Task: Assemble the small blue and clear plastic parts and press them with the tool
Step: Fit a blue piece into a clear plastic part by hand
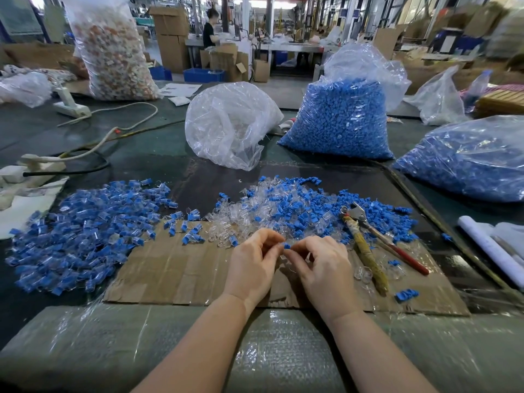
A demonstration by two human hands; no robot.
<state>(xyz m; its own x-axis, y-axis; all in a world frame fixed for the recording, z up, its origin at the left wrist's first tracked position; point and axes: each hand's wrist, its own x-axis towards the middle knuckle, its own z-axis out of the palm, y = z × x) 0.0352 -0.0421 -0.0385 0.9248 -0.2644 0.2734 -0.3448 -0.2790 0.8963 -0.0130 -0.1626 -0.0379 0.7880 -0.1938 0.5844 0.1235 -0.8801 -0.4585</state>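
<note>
Blue part (286,245) pinched at frame centre, between fingertips of left hand (253,268) and right hand (321,272). Clear part (283,255) just below it, barely visible; which hand has it: cannot tell. Both hands curled tight round the pair, fingertips nearly touching. Long axis too small to call. Looks mid-assembly, not yet pressed.

Tool (365,245) lying right of centre, just beside right hand, handles toward lower right, jaw end toward upper left in the loose parts. Right hand nearer, so probably the one to reach; left likely to take over the pair.

Loose blue and clear pile (286,207) directly above the hands, touching the tool head. Assembled pile (85,236) centre left. Cardboard sheet (175,268) under hands. Stray blue piece (406,295) lower right.

Clear bag (229,123) upper centre, blue bag (340,120) to its right, second blue bag (467,163) at right edge. Nothing between right hand and tool handles.
</note>
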